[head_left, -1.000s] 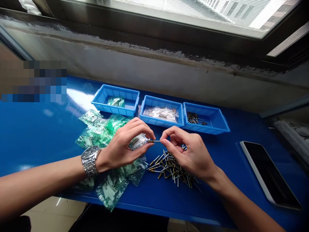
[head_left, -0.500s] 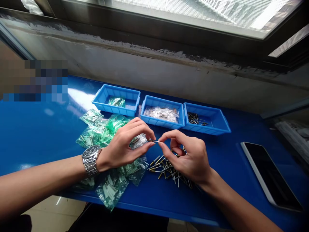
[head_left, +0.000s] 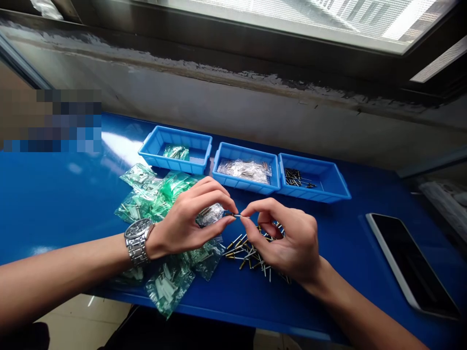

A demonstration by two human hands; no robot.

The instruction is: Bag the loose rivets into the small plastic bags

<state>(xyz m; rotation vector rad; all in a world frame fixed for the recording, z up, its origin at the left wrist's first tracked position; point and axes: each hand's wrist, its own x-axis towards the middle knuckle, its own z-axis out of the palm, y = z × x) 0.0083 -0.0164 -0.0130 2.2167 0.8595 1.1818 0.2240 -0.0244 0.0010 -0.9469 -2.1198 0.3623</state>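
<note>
Between my two hands a thin rivet (head_left: 238, 215) is held level. My left hand (head_left: 199, 214), with a watch on its wrist, pinches its dark end between thumb and forefinger. The thumb and forefinger of my right hand (head_left: 282, 233) close on its silver pin end. Loose rivets (head_left: 251, 253) with gold and black sleeves lie in a pile beneath and beside my right hand. Green plastic bags of small parts (head_left: 170, 287) spread out under and around my left hand, and a clear bag (head_left: 210, 215) shows behind its fingers.
Three blue bins stand along the back: the left bin (head_left: 171, 164) holds a green bag, the middle bin (head_left: 237, 185) clear bags, the right bin (head_left: 310, 194) dark rivets. A phone (head_left: 412, 265) lies at the right on the blue table (head_left: 91, 204).
My right hand has shifted slightly right, and a little more of the pin shows between its fingertips. My left hand keeps its pinch, nearly in the same place.
</note>
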